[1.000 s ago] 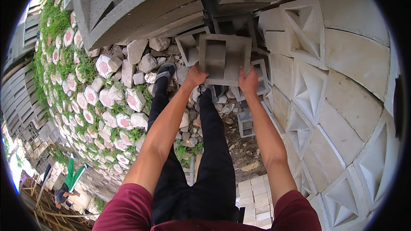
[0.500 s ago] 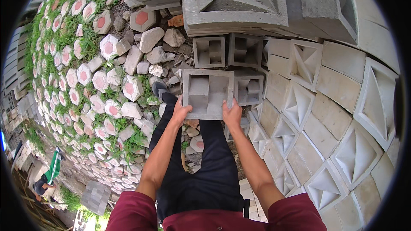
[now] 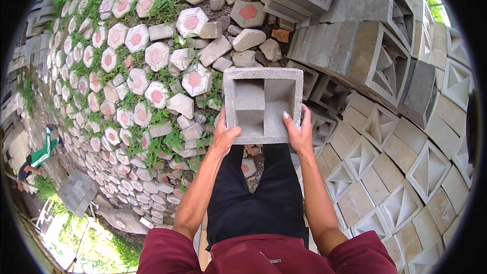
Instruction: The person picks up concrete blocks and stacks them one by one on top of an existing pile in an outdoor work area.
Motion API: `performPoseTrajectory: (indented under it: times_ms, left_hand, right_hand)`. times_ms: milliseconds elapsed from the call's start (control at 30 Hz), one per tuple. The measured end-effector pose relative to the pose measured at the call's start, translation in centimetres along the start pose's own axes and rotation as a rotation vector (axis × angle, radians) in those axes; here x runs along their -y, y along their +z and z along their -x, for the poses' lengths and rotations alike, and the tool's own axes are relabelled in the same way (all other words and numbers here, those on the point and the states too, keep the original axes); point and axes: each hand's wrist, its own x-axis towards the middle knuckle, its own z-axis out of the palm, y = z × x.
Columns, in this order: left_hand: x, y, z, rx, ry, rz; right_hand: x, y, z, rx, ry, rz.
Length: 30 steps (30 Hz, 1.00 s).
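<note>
Between my hands is a square grey concrete vent block (image 3: 279, 91) with stepped recesses in its open face. My left hand (image 3: 223, 131) grips its lower left side, thumb on the front rim. At the lower right side, my right hand (image 3: 300, 131) holds it the same way, thumb on the face. The fingers behind the block are mostly hidden. The block hangs in front of my dark trousers, apart from the stacks. Just right of it, similar hollow blocks (image 3: 328, 94) sit low beside the stack, partly covered by the held one.
Stacked grey blocks (image 3: 350, 40) rise at the upper right. A wall of pale blocks with triangular recesses (image 3: 380, 122) runs down the right. Hexagonal pavers with red centres (image 3: 157, 57), grass and loose stones (image 3: 248, 39) cover the left ground. Another person (image 3: 26, 168) is far left.
The block, held in both hands, has come up closer to me and away from the low blocks. My view has swung left, with the stacks shifting right.
</note>
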Motion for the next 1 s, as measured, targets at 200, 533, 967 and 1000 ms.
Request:
performPoseTrajectory:
  times_ms: [200,533,967,1000]
  left_hand:
    - [-5.6,-4.8,1.0,-0.162,0.020,0.088]
    - [-13.6,-13.5,6.0,-0.416,0.059,0.226]
    - [-25.8,-14.5,6.5,-0.527,0.102,0.191]
    - [-27.6,-13.6,6.2,-0.544,0.158,0.207]
  right_hand:
    - [4.5,6.1,-2.3,0.410,0.252,-0.202]
    - [18.5,15.6,-0.9,0.603,0.073,0.043]
    - [32.7,21.7,-6.5,0.748,-0.044,0.175]
    - [35.0,21.8,-7.1,0.764,-0.029,0.184]
